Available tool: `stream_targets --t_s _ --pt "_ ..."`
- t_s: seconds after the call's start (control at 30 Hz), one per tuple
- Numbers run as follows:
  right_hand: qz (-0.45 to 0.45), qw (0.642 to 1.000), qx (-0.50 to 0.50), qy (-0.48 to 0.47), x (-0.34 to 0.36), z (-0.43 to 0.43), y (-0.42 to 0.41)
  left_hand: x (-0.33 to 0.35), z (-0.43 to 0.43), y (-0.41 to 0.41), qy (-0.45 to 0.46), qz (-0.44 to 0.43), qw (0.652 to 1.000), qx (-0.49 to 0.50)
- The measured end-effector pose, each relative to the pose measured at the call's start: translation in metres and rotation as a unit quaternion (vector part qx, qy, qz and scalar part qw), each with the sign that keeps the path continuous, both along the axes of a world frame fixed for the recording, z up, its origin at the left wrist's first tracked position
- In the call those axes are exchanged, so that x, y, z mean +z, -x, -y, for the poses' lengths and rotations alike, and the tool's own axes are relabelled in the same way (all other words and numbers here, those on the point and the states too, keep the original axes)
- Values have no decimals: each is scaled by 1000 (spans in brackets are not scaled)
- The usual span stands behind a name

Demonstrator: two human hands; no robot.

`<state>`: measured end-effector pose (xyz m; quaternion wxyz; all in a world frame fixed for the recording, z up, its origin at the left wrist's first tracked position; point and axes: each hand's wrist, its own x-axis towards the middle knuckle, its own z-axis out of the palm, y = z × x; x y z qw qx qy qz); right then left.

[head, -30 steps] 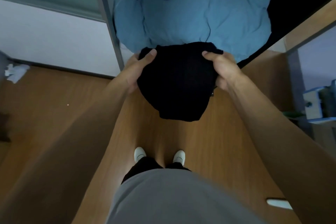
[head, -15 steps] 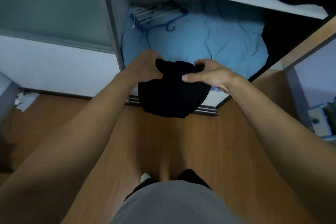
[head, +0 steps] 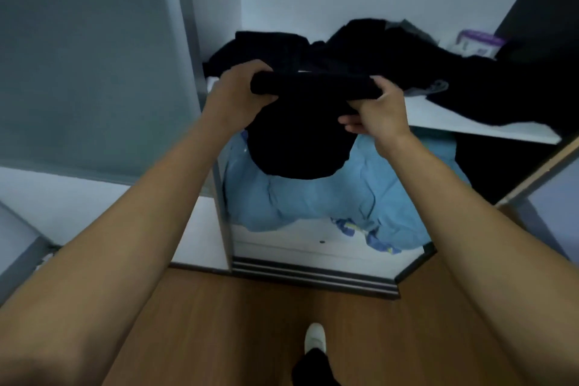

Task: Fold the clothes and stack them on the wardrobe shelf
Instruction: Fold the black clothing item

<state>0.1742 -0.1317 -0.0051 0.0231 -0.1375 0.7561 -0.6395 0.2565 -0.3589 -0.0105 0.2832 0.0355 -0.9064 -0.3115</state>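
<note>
Your left hand [head: 241, 94] is closed over the left end of the folded black garment [head: 300, 131], fingers curled across the rolled top edge, thumb underneath. Your right hand [head: 379, 110] grips the right end of that same edge; fingertips [head: 347, 122] poke out below the fold, pointing toward 9 o'clock. Both forearms reach in from the bottom corners.

The garment hangs between the two hands, thick fold at 12 o'clock, rounded bulk sagging toward 6 o'clock. Its top edge sits level with the front lip of the white wardrobe shelf [head: 470, 125]; cannot tell whether it touches the board.

On the shelf, from 12 to 2 o'clock of the hands, a loose heap of dark clothes [head: 360, 50] lies unfolded, spreading toward the right end. A bit of grey fabric [head: 435, 86] shows at the heap's front edge. Far back at 2 o'clock, a small purple-and-white package [head: 476, 42], too blurred to read.

Below the shelf, at 6 o'clock of the garment, a light blue quilt [head: 313, 200] fills the lower compartment, partly hidden by the hanging black cloth. A patterned blue scrap [head: 369, 235] lies at its front edge.

At 9 o'clock, the frosted sliding door [head: 87, 56]. Sliding track [head: 313, 276] runs along the wardrobe base. Wooden floor [head: 219, 332] beneath you, one white shoe [head: 315, 337] at 6 o'clock.
</note>
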Motion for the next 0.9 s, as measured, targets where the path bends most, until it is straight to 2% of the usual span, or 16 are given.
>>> stream_targets --t_s 0.1,0.2,0.4,0.5,0.57,0.6,0.67,0.73,0.77,0.9 --pt "20 994 53 89 30 31 44 32 20 39 9 -58 998 11" --pt "-5 983 96 158 61 64 94 63 39 81 -7 -125 991 48" --pt "-182 955 100 212 135 138 205 132 83 181 -59 -245 962 107" --pt "-261 937 103 208 137 170 254 139 108 213 -19 -283 949 140" --pt "-300 936 107 151 99 184 278 117 125 224 11 -246 947 204" --pt "-317 936 120 96 69 189 287 99 134 228 23 -193 950 246" --pt "-310 926 209 -49 0 191 301 60 149 233 13 9 954 301" --pt "-275 892 301 -196 -52 191 308 29 157 240 -14 241 924 297" --pt "-271 881 316 -225 -66 194 312 19 159 245 -19 289 912 290" --pt "-290 881 306 -212 -70 207 314 -9 150 279 1 259 938 232"
